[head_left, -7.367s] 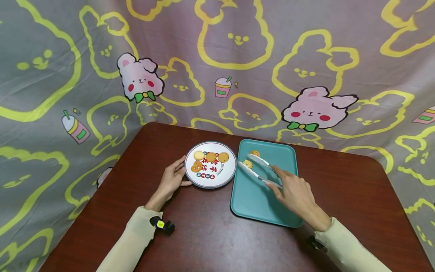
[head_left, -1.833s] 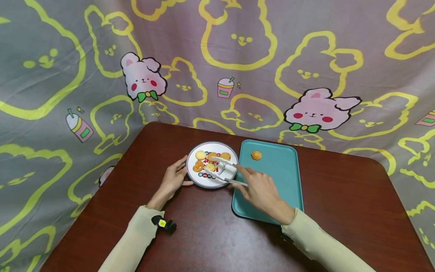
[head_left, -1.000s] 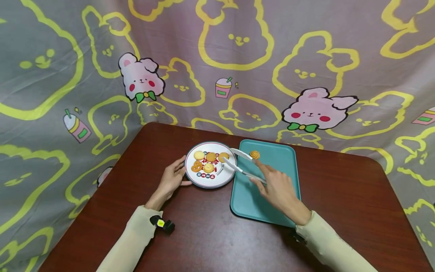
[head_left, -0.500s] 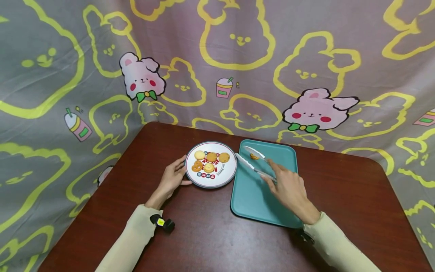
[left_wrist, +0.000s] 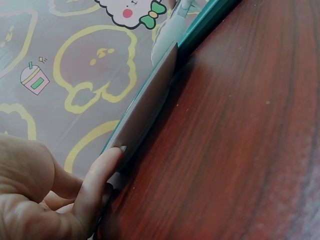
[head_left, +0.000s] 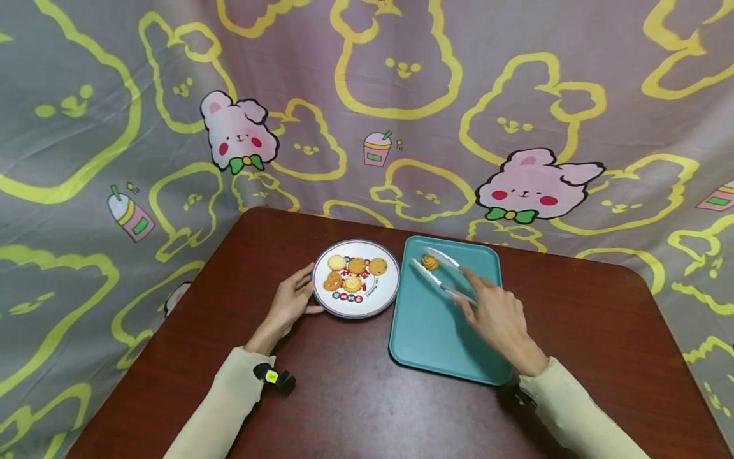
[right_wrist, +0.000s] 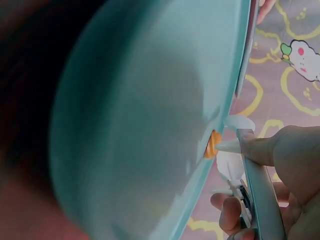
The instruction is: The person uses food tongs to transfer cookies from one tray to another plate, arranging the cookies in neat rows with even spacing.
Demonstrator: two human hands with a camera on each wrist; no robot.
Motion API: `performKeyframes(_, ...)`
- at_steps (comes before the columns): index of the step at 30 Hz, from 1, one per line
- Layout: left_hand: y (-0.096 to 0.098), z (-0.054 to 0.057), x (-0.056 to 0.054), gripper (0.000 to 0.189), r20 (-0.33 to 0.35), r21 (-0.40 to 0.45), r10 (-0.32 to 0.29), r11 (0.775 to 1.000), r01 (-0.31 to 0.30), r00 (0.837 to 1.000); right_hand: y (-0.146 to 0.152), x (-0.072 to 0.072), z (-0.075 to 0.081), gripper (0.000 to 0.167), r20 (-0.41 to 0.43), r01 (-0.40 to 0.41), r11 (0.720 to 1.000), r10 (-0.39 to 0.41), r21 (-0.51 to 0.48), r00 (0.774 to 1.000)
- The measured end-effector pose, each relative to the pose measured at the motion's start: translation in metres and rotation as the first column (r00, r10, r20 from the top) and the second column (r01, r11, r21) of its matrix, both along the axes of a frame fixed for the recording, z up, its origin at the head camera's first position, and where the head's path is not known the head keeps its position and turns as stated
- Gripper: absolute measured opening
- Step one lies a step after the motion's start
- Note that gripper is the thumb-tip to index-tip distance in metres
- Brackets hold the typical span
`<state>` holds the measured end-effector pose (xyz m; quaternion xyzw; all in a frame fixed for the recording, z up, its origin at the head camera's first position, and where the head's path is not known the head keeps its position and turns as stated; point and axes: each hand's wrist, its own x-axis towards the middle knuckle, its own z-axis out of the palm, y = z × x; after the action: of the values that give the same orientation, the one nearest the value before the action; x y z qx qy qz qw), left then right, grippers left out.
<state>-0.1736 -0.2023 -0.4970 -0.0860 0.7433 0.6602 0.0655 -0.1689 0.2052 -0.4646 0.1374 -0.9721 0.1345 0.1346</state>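
My right hand [head_left: 500,319] grips a pair of metal tongs [head_left: 453,260] by the arms, over the teal tray. The tong arms are spread, their pale tips on either side of a swirl cookie [head_left: 431,262] near the tray's far left corner. In the right wrist view the swirl cookie [right_wrist: 213,144] lies beside a tong tip. My left hand [head_left: 289,301] holds the left edge of a white round plate [head_left: 375,305], thumb at the near side; in the left wrist view the thumb [left_wrist: 97,182] lies against the plate's side. Several cookies [head_left: 355,265] lie on the plate, including a pretzel-shaped one [head_left: 332,281].
The teal tray [head_left: 436,338] stands right beside the plate on a dark red-brown wooden table [head_left: 344,382]. A curtain [head_left: 321,76] printed with cartoon rabbits hangs behind and to the left of the table.
A light cookie has gone from the tray to the plate with the tongs. The right hand has then moved back right, bringing the tong tips around the swirl cookie. The left hand has stayed put.
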Motion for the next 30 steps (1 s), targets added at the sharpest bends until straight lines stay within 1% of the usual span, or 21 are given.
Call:
performKeyframes(5,0.000,-0.002,-0.001,0.056,0.000,0.005,0.006,1.000,-0.006,1.000,0.005,-0.001,-0.001,0.062,0.001,0.008,1.000,-0.008,0.011,1.000)
performKeyframes(10,0.000,-0.001,0.000,0.056,-0.004,0.006,0.010,1.000,-0.010,1.000,0.009,-0.002,-0.003,0.062,0.006,0.009,1.000,-0.009,0.014,1.000)
performKeyframes(23,0.000,-0.001,-0.001,0.056,-0.005,0.007,0.012,1.000,-0.012,1.000,0.019,-0.002,-0.005,0.062,0.011,0.014,0.999,-0.014,-0.030,1.000)
performKeyframes(30,0.000,-0.003,-0.001,0.056,-0.011,0.030,0.015,0.999,-0.015,1.000,0.019,-0.002,-0.003,0.060,0.032,0.017,0.999,-0.015,-0.035,0.999)
